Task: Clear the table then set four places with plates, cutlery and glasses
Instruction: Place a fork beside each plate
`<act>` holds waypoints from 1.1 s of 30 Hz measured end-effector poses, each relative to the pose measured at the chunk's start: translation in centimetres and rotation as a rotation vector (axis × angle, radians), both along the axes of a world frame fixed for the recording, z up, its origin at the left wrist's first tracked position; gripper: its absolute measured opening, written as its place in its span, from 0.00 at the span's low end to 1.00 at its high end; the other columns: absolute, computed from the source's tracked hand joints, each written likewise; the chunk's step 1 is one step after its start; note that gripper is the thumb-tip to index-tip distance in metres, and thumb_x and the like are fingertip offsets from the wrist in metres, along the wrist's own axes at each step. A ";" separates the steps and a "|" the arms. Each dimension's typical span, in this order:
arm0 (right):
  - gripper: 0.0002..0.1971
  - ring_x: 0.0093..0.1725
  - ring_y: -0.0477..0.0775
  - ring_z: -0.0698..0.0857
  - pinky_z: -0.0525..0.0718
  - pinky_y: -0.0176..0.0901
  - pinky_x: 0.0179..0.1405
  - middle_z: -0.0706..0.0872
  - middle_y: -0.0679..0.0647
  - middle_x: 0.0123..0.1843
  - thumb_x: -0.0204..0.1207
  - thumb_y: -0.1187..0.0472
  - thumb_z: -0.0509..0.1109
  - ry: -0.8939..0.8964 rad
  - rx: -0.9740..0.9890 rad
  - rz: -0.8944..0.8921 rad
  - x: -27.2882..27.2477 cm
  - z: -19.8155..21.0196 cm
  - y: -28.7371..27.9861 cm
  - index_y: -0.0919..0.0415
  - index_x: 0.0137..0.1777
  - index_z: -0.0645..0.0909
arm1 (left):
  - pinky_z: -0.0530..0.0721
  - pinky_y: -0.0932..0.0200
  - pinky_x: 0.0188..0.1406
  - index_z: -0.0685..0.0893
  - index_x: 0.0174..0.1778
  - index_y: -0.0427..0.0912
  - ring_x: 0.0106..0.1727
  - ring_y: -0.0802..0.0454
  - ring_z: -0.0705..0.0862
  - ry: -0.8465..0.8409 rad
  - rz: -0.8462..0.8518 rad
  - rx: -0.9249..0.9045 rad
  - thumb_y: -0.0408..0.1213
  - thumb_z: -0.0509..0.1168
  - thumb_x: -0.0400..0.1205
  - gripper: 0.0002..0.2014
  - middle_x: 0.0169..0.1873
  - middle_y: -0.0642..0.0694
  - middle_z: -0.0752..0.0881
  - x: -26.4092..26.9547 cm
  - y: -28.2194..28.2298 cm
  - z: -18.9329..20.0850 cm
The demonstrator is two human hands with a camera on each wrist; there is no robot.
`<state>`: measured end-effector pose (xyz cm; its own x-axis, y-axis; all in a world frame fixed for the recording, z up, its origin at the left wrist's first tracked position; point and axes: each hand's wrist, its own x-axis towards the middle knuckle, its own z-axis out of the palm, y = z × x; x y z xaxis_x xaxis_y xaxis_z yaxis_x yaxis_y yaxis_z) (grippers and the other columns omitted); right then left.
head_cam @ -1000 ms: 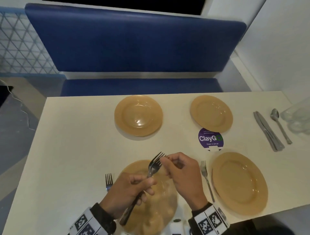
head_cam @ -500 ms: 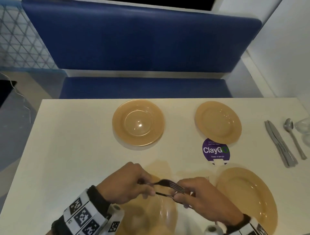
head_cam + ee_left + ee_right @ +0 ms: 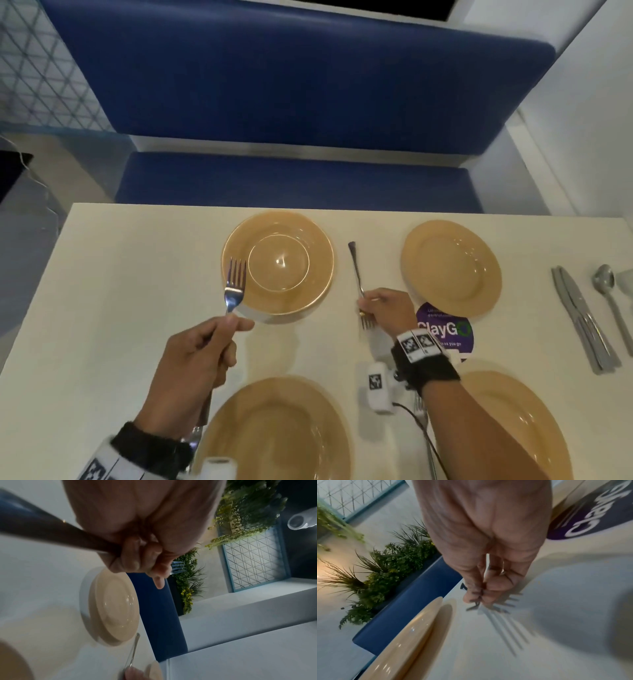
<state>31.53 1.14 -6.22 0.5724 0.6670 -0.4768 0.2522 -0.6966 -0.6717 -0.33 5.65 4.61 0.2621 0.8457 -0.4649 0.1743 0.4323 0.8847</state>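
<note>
Four tan plates sit on the cream table [image 3: 137,274]: far left [image 3: 301,240], far right [image 3: 450,269], near left [image 3: 274,428], near right [image 3: 513,428]. My left hand [image 3: 233,329] grips a fork [image 3: 234,284] by its handle, tines pointing away, over the left rim of the far left plate [image 3: 113,605]. My right hand [image 3: 368,303] pinches a second fork [image 3: 356,267] near its tines, low over the table between the two far plates, handle pointing away. In the right wrist view the tines are blurred under the fingertips [image 3: 488,596].
Knives [image 3: 582,318] and a spoon [image 3: 608,291] lie at the table's right end, with a clear glass [image 3: 625,277] at the frame edge. A purple ClayGo sticker [image 3: 452,332] is beside my right wrist. A blue bench [image 3: 291,178] runs along the far side.
Both hands held the two forks together over the near left plate. They have parted and reached forward, the left to the far left plate, the right to between the far plates.
</note>
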 end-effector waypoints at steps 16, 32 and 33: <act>0.06 0.47 0.52 0.86 0.70 0.29 0.36 0.85 0.47 0.39 0.72 0.53 0.79 -0.268 -0.001 0.118 -0.5 -2.3 8.1 0.50 0.39 0.84 | 0.66 0.65 0.19 0.95 0.41 0.51 0.21 0.53 0.63 0.116 -0.018 -0.046 0.47 0.65 0.84 0.13 0.23 0.42 0.76 -1.7 -1.3 -1.1; 0.12 0.46 0.61 0.88 0.87 0.58 0.56 0.87 0.43 0.27 0.67 0.58 0.79 -0.224 0.018 0.080 -1.3 -1.9 8.4 0.46 0.26 0.84 | 0.68 0.63 0.20 0.95 0.40 0.51 0.21 0.54 0.66 0.111 -0.079 -0.055 0.45 0.65 0.85 0.13 0.23 0.42 0.77 -1.7 -1.8 -1.1; 0.11 0.44 0.60 0.89 0.87 0.58 0.56 0.87 0.43 0.27 0.67 0.58 0.79 -0.221 0.027 0.076 -1.5 -1.6 8.5 0.47 0.26 0.84 | 0.68 0.63 0.21 0.95 0.40 0.51 0.21 0.54 0.66 0.110 -0.080 -0.055 0.45 0.66 0.85 0.13 0.23 0.42 0.77 -1.8 -1.9 -1.1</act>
